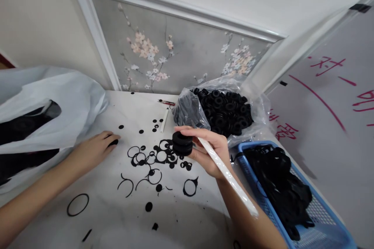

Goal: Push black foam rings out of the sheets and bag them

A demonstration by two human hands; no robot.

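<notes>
My right hand (209,151) holds a white rod (226,173) upright at a slant, with a short stack of black rubber rings (182,144) threaded on its upper end. My left hand (93,151) lies on the white marble-patterned table (112,109), its fingertips curled over a small black rubber piece (112,142). Thin black rings, arcs and small discs (150,159) lie scattered between my hands. Part of the rod's lower length runs along my right forearm.
A clear plastic bag of black rubber rings (222,113) stands at the table's back right. A blue mesh basket (242,148) holds black rubber scraps at right. A white plastic bag (49,101) lies at left. A whiteboard with red writing (330,85) stands at right.
</notes>
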